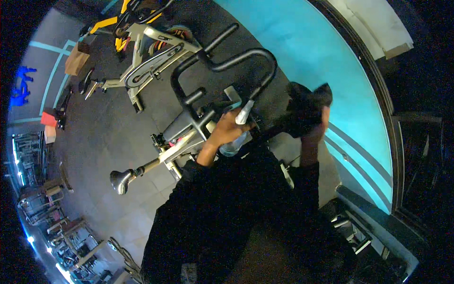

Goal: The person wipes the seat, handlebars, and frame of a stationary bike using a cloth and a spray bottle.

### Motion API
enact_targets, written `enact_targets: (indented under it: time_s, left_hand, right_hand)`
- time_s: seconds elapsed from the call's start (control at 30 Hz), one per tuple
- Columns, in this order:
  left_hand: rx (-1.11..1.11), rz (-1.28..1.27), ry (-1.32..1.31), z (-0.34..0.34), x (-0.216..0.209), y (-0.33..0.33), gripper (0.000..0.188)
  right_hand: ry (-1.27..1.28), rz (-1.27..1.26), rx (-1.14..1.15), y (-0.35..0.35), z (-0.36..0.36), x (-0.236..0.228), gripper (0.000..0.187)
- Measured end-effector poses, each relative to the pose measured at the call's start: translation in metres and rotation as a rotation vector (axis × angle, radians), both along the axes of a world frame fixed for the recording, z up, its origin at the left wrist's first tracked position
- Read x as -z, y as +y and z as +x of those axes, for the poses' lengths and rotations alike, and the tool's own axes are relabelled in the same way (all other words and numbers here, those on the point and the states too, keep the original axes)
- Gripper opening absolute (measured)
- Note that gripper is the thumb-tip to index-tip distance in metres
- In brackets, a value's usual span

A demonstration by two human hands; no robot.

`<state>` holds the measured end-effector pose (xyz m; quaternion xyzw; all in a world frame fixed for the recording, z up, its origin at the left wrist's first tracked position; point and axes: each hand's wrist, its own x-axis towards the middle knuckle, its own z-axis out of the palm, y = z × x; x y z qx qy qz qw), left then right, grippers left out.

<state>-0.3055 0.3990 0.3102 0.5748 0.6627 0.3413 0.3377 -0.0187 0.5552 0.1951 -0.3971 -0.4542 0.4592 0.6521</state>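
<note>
My left hand [228, 128] is wrapped round the neck of a spray bottle [233, 146]. The bottle has a white trigger head and a clear body, and it is tilted over the front of an exercise bike. Off to the right, my right hand [324, 122] holds a bunched black cloth [305, 108], blurred at its edges, that covers most of the fingers. Black curved handlebars [246, 55] of the bike rise just beyond my left hand. Its pale frame [182, 147] runs left to a dark saddle [122, 181].
A second exercise bike [156, 66] stands farther off, with a yellow one [106, 23] behind it. A turquoise wall [347, 90] rises close on my right. Cardboard boxes [77, 59] line the far left wall. More gym machines [78, 244] stand at the lower left.
</note>
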Motion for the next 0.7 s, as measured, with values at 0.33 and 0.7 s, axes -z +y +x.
enact_targets:
  time_s: [0.33,0.7]
  left_hand:
    - [-0.228,-0.14,-0.382,-0.026,-0.037,-0.056,0.035]
    - [-0.168,-0.139,-0.383,-0.055,-0.025,-0.1,0.037]
  right_hand:
    - [-0.837,0.253,0.06,-0.022,-0.203,-0.054,0.054]
    - [-1.324,0.191,0.023,0.051,-0.217,-0.107,0.066]
